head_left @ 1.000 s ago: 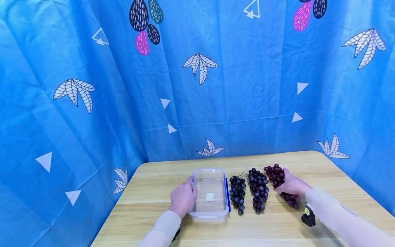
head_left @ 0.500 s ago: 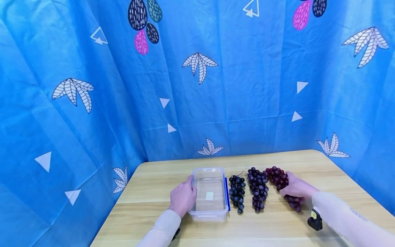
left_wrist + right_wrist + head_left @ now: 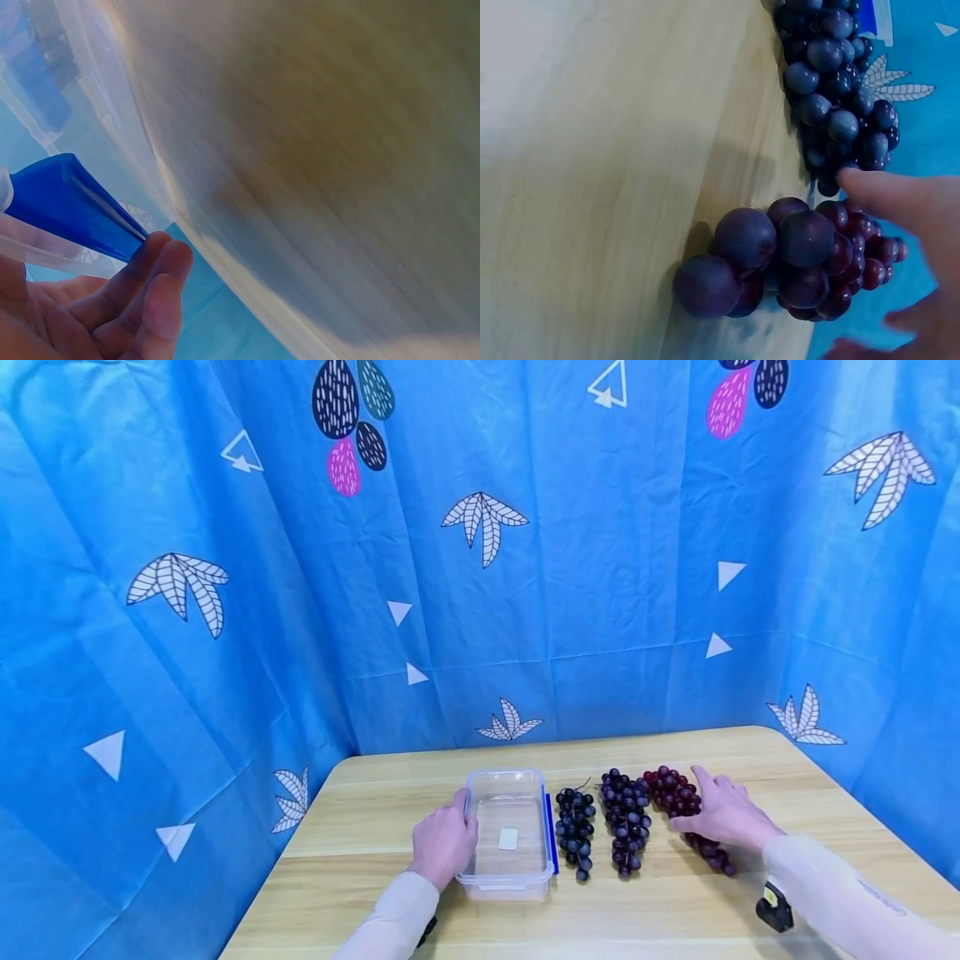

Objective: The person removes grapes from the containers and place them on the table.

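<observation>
My left hand (image 3: 446, 837) grips the left side of a clear plastic food container (image 3: 513, 883), thumb over the rim. In the left wrist view its fingers curl beside the container's blue latch flap (image 3: 75, 206). My right hand (image 3: 729, 814), fingers spread, hovers over a bunch of dark red grapes (image 3: 673, 792) lying on the table. The right wrist view has this bunch (image 3: 802, 255) below the thumb, with a gap between the thumb and the other fingers. Two darker bunches, a black one (image 3: 575, 827) and a purple one (image 3: 626, 814), lie between container and red grapes.
A pale wooden table (image 3: 600, 927) carries everything. Blue patterned curtain (image 3: 600, 568) hangs behind it and along both sides. A white square label (image 3: 508, 839) shows at the container's bottom, and a blue latch flap (image 3: 552, 835) hangs at its right side.
My right hand has let go of the red grapes and its fingers have spread. The bunch has shifted slightly toward the right front. My left hand and the container stay put.
</observation>
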Demonstrator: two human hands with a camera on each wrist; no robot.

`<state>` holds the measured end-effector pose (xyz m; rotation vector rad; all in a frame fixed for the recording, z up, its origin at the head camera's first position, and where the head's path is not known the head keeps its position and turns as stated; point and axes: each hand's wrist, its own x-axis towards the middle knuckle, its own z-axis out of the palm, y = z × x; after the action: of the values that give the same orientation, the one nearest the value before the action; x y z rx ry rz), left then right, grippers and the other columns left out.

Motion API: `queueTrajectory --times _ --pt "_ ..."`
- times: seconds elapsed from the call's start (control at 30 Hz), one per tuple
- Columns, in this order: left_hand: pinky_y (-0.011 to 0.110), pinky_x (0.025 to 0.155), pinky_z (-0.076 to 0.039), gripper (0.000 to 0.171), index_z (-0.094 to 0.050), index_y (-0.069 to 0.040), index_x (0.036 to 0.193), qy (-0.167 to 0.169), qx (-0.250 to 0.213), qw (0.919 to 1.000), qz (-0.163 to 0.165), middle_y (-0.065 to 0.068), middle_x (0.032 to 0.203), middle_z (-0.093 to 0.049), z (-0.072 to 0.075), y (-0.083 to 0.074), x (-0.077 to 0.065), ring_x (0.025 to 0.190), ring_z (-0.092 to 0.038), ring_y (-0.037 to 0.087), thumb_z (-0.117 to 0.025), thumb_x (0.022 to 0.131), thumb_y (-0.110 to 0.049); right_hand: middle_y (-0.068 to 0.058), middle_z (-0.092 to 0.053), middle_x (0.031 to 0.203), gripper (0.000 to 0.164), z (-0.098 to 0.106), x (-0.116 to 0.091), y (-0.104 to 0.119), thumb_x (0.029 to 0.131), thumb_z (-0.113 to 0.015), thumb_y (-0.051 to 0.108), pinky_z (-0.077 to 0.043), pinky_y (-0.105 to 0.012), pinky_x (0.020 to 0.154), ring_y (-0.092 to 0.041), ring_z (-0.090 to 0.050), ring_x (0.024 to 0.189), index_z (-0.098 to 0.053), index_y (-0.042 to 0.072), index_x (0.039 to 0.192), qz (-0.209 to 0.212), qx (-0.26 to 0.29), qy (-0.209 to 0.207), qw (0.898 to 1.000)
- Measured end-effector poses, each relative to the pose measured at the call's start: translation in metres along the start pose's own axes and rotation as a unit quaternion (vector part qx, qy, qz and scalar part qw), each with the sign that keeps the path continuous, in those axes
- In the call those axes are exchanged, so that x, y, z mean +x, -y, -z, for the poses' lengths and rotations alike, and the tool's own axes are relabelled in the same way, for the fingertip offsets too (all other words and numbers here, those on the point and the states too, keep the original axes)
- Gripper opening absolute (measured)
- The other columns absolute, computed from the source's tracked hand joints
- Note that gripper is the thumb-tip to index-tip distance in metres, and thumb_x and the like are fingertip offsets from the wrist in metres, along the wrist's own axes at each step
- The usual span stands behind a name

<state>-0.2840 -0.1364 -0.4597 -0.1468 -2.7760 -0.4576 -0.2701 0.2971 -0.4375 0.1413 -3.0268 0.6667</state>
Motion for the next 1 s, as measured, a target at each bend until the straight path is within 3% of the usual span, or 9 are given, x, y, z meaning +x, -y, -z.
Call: queueTrajectory --times 0.13,0.23,0.43,0.67,0.83,1.0 --pt "0.035 0.049 -0.044 0.047 -0.058 -0.012 0.14 0.002 0.0 1.0 0.001 0.011 0.089 -0.072 0.001 0.001 0.0 0.058 -0.055 0.017 -0.06 0.096 -0.028 -0.041 -0.049 0.13 0.092 -0.006 -0.002 0.012 0.085 -0.077 0.045 -0.041 -0.072 0.092 -0.059 -0.049 0.114 -0.036 -0.007 0.149 0.064 0.005 -0.085 0.994" --pt "0.034 0.049 -0.043 0.047 -0.057 -0.012 0.14 0.001 0.0 1.0 0.002 0.012 0.09 -0.073 0.001 0.001 0.0 0.058 -0.054 0.016 -0.059 0.096 -0.028 -0.036 -0.051 0.132 0.08 -0.011 -0.005 0.025 0.09 -0.072 0.041 -0.045 -0.07 0.091 -0.055 -0.056 0.112 -0.039 -0.003 0.148 0.086 0.012 -0.102 0.991" --pt "0.033 0.047 -0.041 0.048 -0.057 -0.012 0.141 0.004 -0.001 1.0 0.005 0.011 0.087 -0.071 0.0 0.001 0.0 0.055 -0.051 0.016 -0.059 0.096 -0.028 -0.035 -0.043 0.145 0.084 -0.022 -0.011 0.05 0.091 -0.07 0.045 -0.048 -0.069 0.091 -0.052 -0.059 0.113 -0.035 0.0 0.153 0.084 0.021 -0.072 0.994" --pt "0.034 0.05 -0.043 0.049 -0.056 -0.013 0.142 0.006 0.006 0.9999 0.006 0.011 0.093 -0.073 -0.001 0.001 0.0 0.059 -0.054 0.016 -0.058 0.095 -0.028 -0.046 -0.028 0.148 0.107 -0.033 -0.012 0.069 0.086 -0.064 0.067 -0.046 -0.073 0.085 -0.063 -0.054 0.113 -0.022 -0.002 0.157 0.03 -0.004 -0.023 0.999" --pt "0.034 0.049 -0.042 0.049 -0.057 -0.013 0.141 0.004 0.004 1.0 0.007 0.012 0.091 -0.072 -0.001 0.001 0.0 0.058 -0.053 0.017 -0.058 0.095 -0.028 -0.045 -0.032 0.146 0.116 -0.043 -0.009 0.077 0.081 -0.062 0.076 -0.053 -0.06 0.065 -0.051 -0.065 0.089 -0.019 0.001 0.158 0.003 -0.025 0.0 1.0" --pt "0.033 0.049 -0.042 0.049 -0.057 -0.012 0.141 0.004 -0.001 1.0 0.007 0.012 0.09 -0.072 0.0 0.0 -0.001 0.058 -0.053 0.016 -0.058 0.095 -0.028 -0.045 -0.031 0.146 0.117 -0.051 -0.006 0.08 0.078 -0.071 0.069 -0.052 -0.05 0.055 -0.036 -0.066 0.076 -0.016 0.005 0.16 -0.008 -0.021 0.007 1.0"
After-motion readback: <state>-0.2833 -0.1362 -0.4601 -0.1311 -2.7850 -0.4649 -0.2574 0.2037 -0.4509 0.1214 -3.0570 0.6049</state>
